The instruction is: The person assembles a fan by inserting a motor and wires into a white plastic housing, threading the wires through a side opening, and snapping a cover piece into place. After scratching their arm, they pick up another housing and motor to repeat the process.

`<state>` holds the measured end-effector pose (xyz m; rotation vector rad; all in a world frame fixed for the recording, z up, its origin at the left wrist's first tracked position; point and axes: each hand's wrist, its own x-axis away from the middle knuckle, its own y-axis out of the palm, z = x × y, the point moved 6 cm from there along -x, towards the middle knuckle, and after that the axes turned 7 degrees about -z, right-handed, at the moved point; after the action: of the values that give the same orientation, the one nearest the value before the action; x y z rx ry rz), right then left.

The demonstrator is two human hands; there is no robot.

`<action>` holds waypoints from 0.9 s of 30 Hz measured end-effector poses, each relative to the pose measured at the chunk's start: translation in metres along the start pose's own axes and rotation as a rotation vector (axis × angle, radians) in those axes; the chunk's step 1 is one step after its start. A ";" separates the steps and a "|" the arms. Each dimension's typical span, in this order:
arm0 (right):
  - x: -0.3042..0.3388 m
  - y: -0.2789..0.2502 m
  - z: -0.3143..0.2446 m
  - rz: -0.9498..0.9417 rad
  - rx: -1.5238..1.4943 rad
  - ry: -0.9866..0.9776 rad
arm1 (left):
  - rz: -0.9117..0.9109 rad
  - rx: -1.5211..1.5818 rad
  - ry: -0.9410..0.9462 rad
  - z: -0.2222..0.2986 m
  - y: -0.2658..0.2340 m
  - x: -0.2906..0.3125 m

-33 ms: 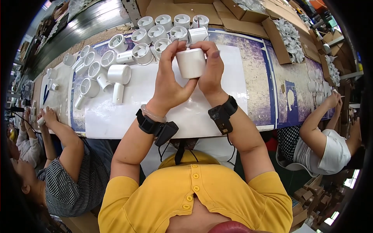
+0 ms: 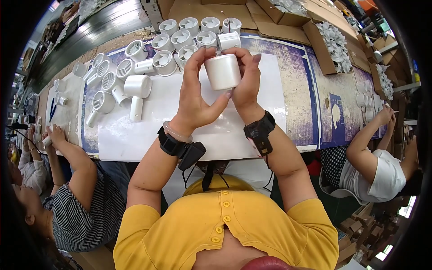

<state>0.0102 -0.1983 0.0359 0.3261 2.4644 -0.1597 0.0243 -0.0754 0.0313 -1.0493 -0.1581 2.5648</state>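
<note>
Between both my hands is a white cylindrical fan housing, raised above the white sheet, its smooth side toward me. My left hand curves round its left side, fingertips on the far side and thumb below. My right hand grips the right side, with part of its fingers hidden behind the housing. Just beyond my fingers stand several white round housings with fan blades inside. To the left lie white handheld fan bodies with slotted grilles and handles.
A carton of white bladed parts stands at the far right, near flattened cardboard. One co-worker sits at my left, another at my right. Blue pens lie at the left end of the table.
The housing has shifted slightly right and turned a little in my hands. My right wrist has rotated, and the right thumb has moved outward. The left hand barely differs.
</note>
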 end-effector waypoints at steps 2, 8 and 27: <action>0.010 0.008 0.024 0.204 -0.748 0.451 | 0.046 0.288 -0.022 0.003 -0.005 0.000; 0.021 0.018 0.030 0.192 -0.801 0.470 | 0.195 0.153 -0.027 -0.007 0.007 0.007; 0.020 0.022 0.003 0.083 -0.165 0.207 | 0.239 -0.240 0.116 0.006 -0.014 -0.003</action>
<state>0.0032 -0.1738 0.0206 0.3889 2.6416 0.1175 0.0267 -0.0636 0.0410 -1.3762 -0.3361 2.7367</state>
